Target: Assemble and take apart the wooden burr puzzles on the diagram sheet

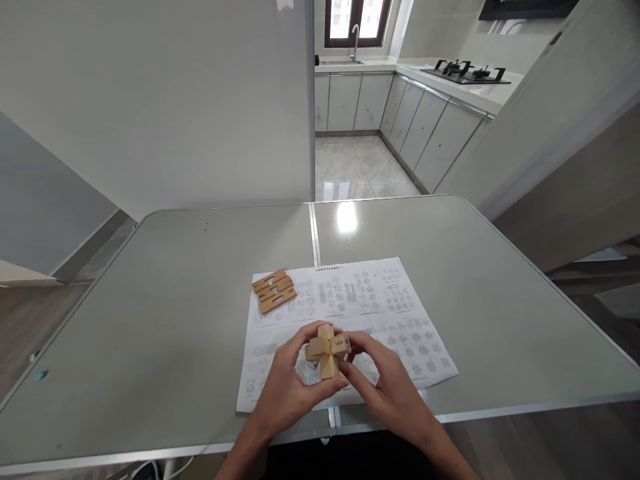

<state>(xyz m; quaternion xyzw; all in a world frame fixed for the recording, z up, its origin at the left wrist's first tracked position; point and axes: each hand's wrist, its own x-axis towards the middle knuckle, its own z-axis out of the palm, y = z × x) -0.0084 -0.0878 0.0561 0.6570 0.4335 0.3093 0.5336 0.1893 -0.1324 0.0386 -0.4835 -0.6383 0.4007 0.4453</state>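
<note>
Between my two hands is a wooden burr puzzle (327, 349), made of pale interlocking blocks that cross one another. Dark handwritten marks show on its right-hand block. My left hand (293, 379) grips it from the left, thumb at the bottom and fingers at the top. From the right, my right hand (384, 383) closes thumb and fingers on the block ends. Below the puzzle lies a printed instruction sheet (400, 363) with rows of small diagrams. Flat slotted wooden pieces (274, 291) with dark marks rest side by side on the sheet's upper left corner.
A grey folding table (200, 320) carries everything, with a metal seam (315, 233) across its middle. A small green object (41, 375) lies near the left edge. Beyond the table are a white wall panel (200, 100) and a kitchen with cabinets (425, 123) and a gas stove (467, 73).
</note>
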